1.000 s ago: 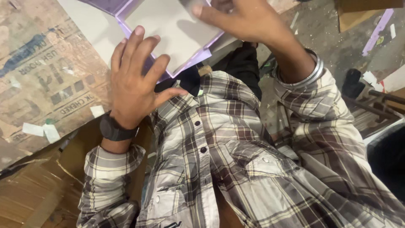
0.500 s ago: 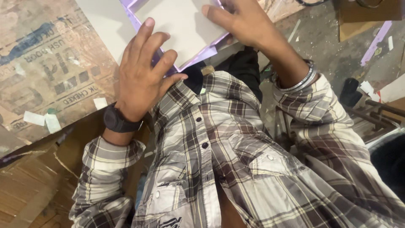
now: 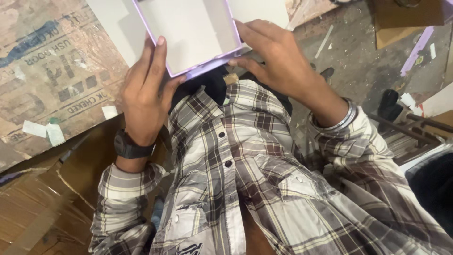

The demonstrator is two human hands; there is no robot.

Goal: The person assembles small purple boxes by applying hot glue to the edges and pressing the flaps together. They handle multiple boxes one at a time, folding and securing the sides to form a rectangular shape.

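- A printed cardboard sheet [image 3: 52, 80] lies flat at the far left, with two small pale paper scraps [image 3: 43, 132] resting near its lower edge and a third scrap [image 3: 110, 112] just to their right.
- Plain brown cardboard [image 3: 33, 208] fills the lower left corner below that printed sheet.
- The left hand [image 3: 146, 92], with a dark wristwatch [image 3: 132, 146] on the wrist, grips the left side of a shallow tray-like box [image 3: 188, 33]; its fingers [image 3: 155, 61] run up along the box's left wall and the thumb points toward the near corner, so the hand is clamped on the box.
- The box is pale grey inside with a lilac rim, held over the person's lap near the top middle of the view, open side up, with a white sheet [image 3: 111, 28] behind it.
- The right hand [image 3: 276, 59] closes on the box's right near corner, fingers on the wall and thumb under the rim.
- A metal bangle [image 3: 344, 118] circles the right wrist above the plaid shirt cuff.
- The dusty floor [image 3: 358, 61] at right carries a lilac strip [image 3: 415, 49] and a brown cardboard piece [image 3: 406, 21].
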